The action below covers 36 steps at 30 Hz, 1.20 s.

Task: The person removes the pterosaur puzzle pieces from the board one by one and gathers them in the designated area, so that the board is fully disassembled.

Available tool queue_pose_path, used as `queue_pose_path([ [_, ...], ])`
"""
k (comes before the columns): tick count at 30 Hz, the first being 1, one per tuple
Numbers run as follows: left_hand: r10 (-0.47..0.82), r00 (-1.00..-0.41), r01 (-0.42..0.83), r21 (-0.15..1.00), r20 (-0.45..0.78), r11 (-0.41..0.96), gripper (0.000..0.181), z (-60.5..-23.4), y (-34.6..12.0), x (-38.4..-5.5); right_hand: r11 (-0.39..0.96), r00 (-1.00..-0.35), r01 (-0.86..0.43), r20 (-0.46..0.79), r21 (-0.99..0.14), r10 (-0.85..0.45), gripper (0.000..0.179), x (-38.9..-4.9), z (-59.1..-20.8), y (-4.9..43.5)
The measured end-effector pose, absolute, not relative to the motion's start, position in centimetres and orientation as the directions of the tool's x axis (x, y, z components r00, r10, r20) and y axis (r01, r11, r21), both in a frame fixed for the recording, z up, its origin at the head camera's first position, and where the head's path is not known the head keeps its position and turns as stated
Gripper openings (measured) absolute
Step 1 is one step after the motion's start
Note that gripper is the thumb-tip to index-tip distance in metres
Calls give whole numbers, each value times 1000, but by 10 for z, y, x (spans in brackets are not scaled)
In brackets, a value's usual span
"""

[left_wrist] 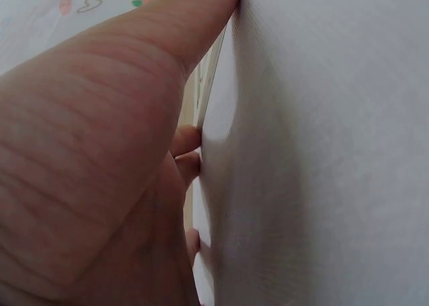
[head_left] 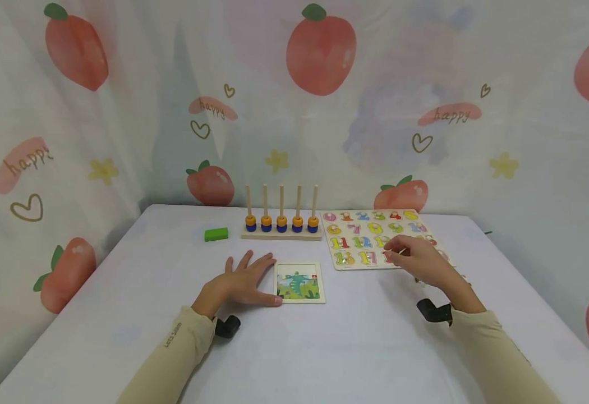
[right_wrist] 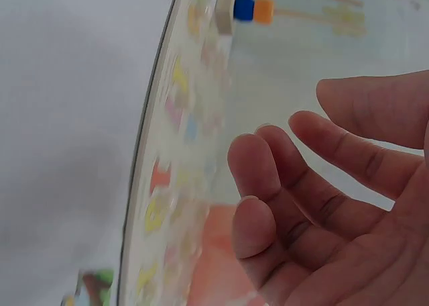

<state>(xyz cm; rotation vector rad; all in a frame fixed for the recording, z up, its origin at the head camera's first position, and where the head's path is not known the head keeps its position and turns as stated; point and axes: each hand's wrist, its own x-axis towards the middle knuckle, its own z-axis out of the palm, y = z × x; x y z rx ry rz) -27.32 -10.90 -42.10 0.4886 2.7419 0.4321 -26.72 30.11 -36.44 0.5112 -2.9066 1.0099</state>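
A small square picture puzzle [head_left: 298, 286] lies flat on the table, a teal dinosaur on green ground inside a pale frame. My left hand [head_left: 244, 280] rests on the table at its left side with the fingers spread. Its thumb touches the lower left corner and a fingertip reaches the upper left corner. In the left wrist view, the thumb side of the palm hides most of the frame. Over the number board [head_left: 347, 264], my right hand [head_left: 418, 258] hovers with fingers loosely bent. Nothing shows between those fingers [right_wrist: 251, 165] and the thumb in the right wrist view.
Behind the puzzle stands a wooden rack [head_left: 281, 236] with upright pegs carrying orange and blue beads. A green block [head_left: 216, 234] lies at the back left. Small colourful pieces [right_wrist: 97, 287] lie near the number board's front edge, partly under my right forearm. A fruit-print curtain [head_left: 274, 129] hangs behind the table.
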Motion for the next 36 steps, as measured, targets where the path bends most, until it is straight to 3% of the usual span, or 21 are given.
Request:
queue_pose_path([
  [8,381,-890,285,349,-250,893,110,-420,-108,-275,705,-904,-407,149,-581,-400,21,-275,-360,249],
  [26,375,-891,282,338,-255,898,110,-426,-108,-278,634,-820,-444,3,-633,-573,30,-289,-371,157],
  [36,387,-887,297,331,-252,896,108,-425,-109,-278,637,-768,-478,-64,-605,-637,30,-295,-385,129],
])
